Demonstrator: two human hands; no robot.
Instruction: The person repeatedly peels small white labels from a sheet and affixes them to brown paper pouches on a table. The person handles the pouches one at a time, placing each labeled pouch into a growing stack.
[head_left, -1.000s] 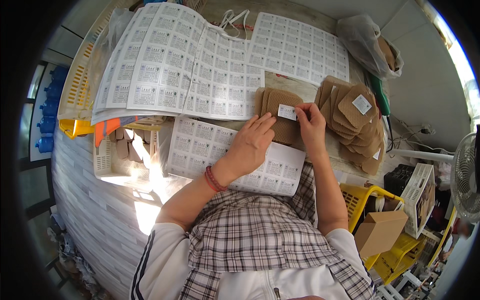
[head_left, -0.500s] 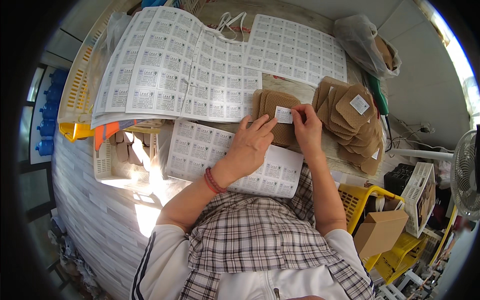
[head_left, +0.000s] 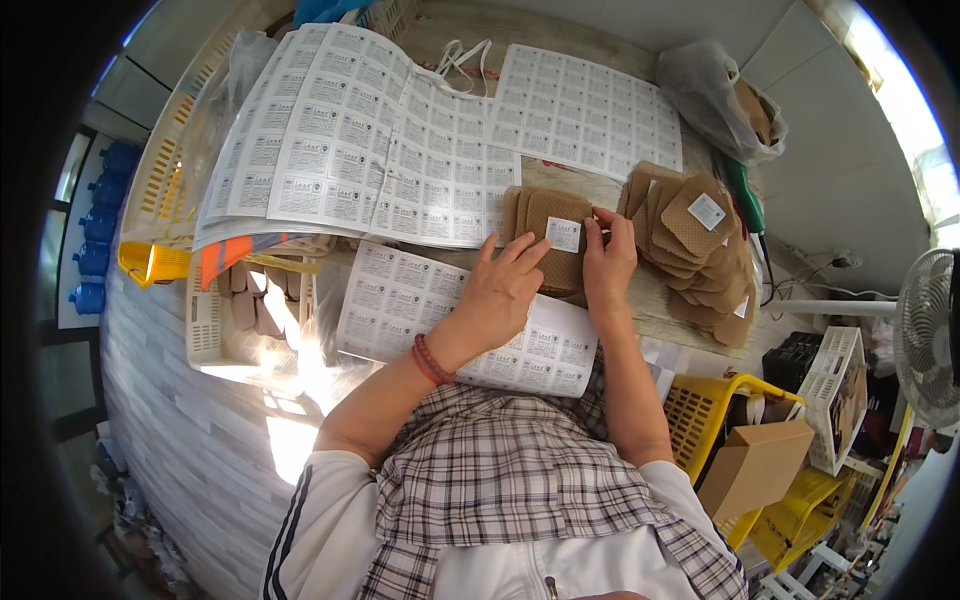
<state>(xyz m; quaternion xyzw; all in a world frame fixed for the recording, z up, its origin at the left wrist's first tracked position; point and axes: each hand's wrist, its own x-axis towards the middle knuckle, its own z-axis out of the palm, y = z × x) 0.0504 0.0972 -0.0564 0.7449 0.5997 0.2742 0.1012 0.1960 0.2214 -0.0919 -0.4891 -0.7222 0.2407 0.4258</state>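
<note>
Since the earlier frame the white label (head_left: 563, 234) has shifted slightly left on the top brown pad (head_left: 556, 232). Left hand (head_left: 503, 288) lies flat, fingers spread, on the pad stack at the table's (head_left: 640, 300) near edge. Right hand (head_left: 607, 262) pinches the label's edge. Label sheets: three. White crate (head_left: 205, 322) holds brown pieces.

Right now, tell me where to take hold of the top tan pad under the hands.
Probably take the top tan pad by its far edge, coming from the side away from the person. It lies flat on a small stack; the left hand and right hand cover its near edge and white label.
</note>
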